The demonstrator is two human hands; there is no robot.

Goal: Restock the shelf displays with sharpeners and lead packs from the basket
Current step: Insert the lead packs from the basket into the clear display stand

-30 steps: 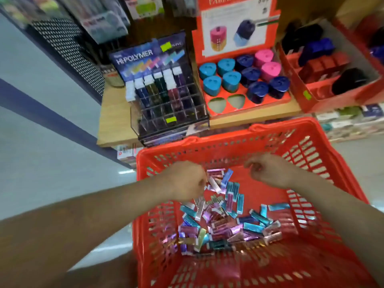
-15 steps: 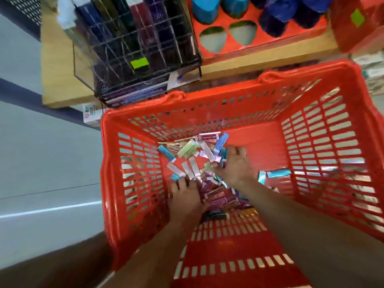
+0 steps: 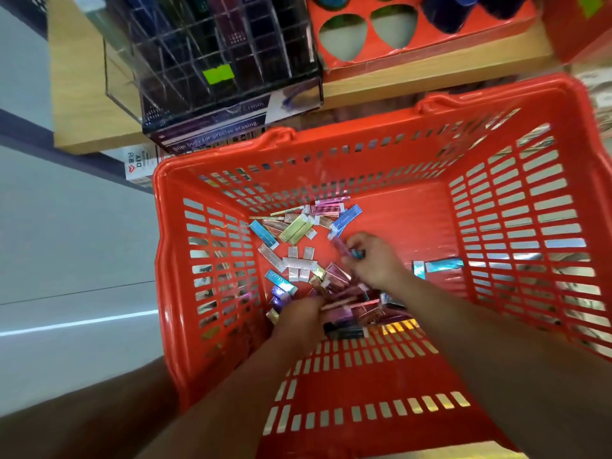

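A red plastic basket [image 3: 364,140] stands below the shelf, with several shiny lead packs [image 3: 298,260] in pink, blue, green and silver loose on its bottom. Both my hands are down inside it. My right hand [image 3: 376,261] pinches a pink and a blue pack at its fingertips near the middle of the pile. My left hand [image 3: 299,318] has its back to the camera, fingers curled down into the near side of the pile around pink packs. The clear lead display [image 3: 212,61] and the red sharpener tray [image 3: 414,51] with two empty holes sit on the shelf above.
The wooden shelf [image 3: 82,94] edge runs just behind the basket's far rim. Dark blue sharpeners [image 3: 443,8] show at the top edge. One blue pack [image 3: 443,265] lies apart at the basket's right. Grey floor lies to the left.
The view has tilted further down into the basket. My right hand has lifted packs at its fingertips, and my left hand's fingers have gone from flat to curled into the pile.
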